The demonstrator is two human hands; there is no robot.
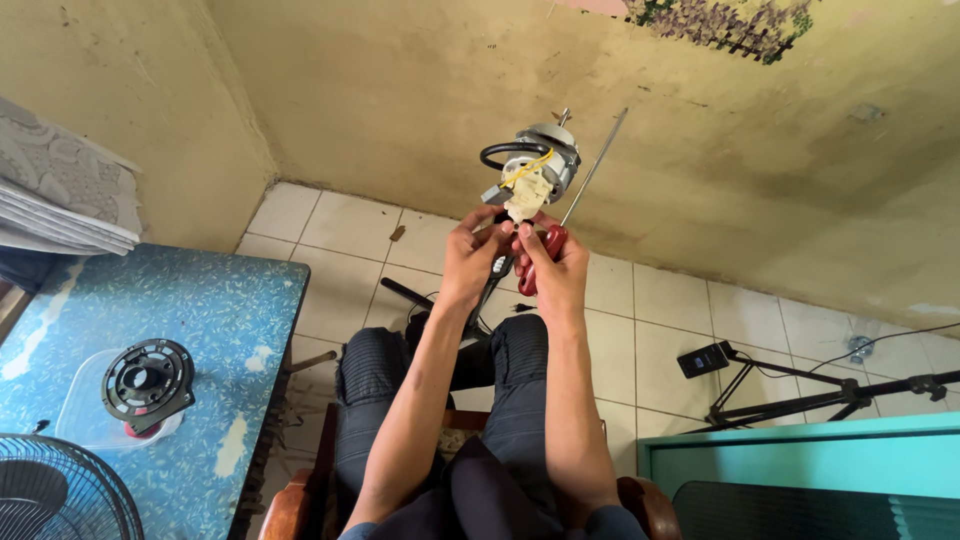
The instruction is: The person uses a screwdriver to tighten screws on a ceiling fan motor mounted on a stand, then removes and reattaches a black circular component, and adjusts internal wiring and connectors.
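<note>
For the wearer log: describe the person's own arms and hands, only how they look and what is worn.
Both forearms are bare from elbow to wrist, with no sleeves showing on them. The left hand and right hand wear no gloves. No watch, bracelet or ring is visible. Dark fabric shows only at the bottom edge, near the upper arms. Fingers look slim.

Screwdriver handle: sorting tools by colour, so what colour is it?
Red, on the screwdriver in the right hand; head view.
</note>
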